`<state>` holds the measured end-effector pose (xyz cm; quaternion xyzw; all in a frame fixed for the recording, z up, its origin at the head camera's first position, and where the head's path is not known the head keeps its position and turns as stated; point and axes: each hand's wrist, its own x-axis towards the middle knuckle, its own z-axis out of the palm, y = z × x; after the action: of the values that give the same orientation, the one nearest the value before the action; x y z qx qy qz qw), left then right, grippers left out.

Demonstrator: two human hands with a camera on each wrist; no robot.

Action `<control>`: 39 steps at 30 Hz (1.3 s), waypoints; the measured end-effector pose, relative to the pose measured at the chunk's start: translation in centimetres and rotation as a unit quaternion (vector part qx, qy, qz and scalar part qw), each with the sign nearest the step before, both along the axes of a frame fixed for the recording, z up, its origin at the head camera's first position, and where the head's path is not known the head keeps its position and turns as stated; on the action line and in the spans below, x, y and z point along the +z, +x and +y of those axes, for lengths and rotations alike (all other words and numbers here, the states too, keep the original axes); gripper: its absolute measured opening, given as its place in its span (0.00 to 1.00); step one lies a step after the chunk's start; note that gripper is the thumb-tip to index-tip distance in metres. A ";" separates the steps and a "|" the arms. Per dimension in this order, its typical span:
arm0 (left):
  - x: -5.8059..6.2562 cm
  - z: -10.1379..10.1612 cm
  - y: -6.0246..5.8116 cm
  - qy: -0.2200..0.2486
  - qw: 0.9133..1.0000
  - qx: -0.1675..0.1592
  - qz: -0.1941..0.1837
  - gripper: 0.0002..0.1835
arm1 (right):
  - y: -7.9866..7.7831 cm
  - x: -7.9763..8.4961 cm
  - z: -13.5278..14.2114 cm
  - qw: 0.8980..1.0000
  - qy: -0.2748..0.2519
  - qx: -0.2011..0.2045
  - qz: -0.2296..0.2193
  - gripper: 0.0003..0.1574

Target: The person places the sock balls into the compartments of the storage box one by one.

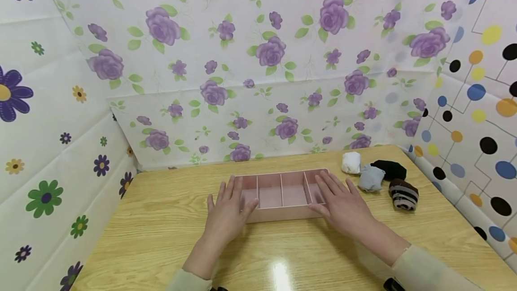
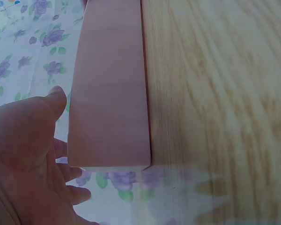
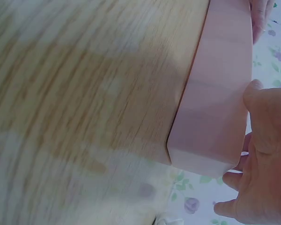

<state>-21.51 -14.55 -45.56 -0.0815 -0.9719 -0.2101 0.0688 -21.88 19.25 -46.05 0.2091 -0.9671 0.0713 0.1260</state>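
A pink divided box (image 1: 282,213) stretches crosswise from left hand (image 1: 227,212) to right hand (image 1: 346,206), neither nearer. Both hands are spread.

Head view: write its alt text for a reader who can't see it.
A left hand and a right hand are at opposite ends of a pink box with four compartments, on a wooden table. To its right lie a white bundle, grey bundle, black bundle and striped bundle. Behind hangs a flowered sheet.
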 end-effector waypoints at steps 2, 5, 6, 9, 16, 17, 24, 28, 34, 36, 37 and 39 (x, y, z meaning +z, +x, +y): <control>-0.1 0.0 0.0 0.000 1.000 0.000 0.000 0.49 | -0.1 -0.1 0.0 1.000 0.000 0.000 -0.002 0.54; -0.3 0.0 -0.1 -0.001 1.000 0.000 -0.002 0.49 | -0.2 -0.2 0.0 1.000 0.000 -0.001 -0.004 0.54; -0.3 0.0 -0.1 -0.001 1.000 0.000 -0.003 0.49 | -0.3 -0.2 0.0 1.000 -0.001 -0.001 -0.005 0.54; -0.4 0.0 -0.2 0.002 1.000 0.001 -0.009 0.49 | -0.6 -0.3 0.0 1.000 -0.004 0.000 -0.008 0.54; -0.5 0.0 -0.2 0.007 1.000 0.004 -0.020 0.51 | -1.2 -0.4 0.0 1.000 -0.009 0.007 -0.018 0.54; -0.5 0.0 -0.3 0.009 1.000 0.004 -0.020 0.51 | -1.3 -0.4 0.0 1.000 -0.011 0.008 -0.020 0.54; -0.6 0.2 -0.4 0.021 0.999 0.005 -0.026 0.52 | -1.8 0.0 -0.1 0.999 -0.027 0.015 -0.032 0.53; -0.7 0.2 -0.5 0.027 0.999 0.008 -0.031 0.52 | -2.3 0.0 -0.2 0.998 -0.030 0.018 -0.043 0.54; -0.8 0.2 -0.8 0.040 0.998 0.018 -0.034 0.55 | -3.0 0.1 -0.4 0.997 -0.045 0.026 -0.057 0.54; -0.8 0.2 -0.9 0.043 0.998 0.022 -0.031 0.56 | -3.1 0.2 -0.5 0.997 -0.047 0.028 -0.057 0.54; -0.8 0.3 -1.0 0.043 0.998 0.025 -0.031 0.57 | -3.2 0.2 -0.5 0.997 -0.048 0.029 -0.056 0.54; -0.8 0.3 -1.1 0.041 0.998 0.030 -0.027 0.58 | -3.3 0.2 -0.6 0.997 -0.048 0.030 -0.054 0.54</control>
<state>-22.61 -14.26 -46.38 -0.0436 -0.9658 -0.2501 0.0523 -25.19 18.66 -45.87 0.2279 -0.9612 0.1326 0.0809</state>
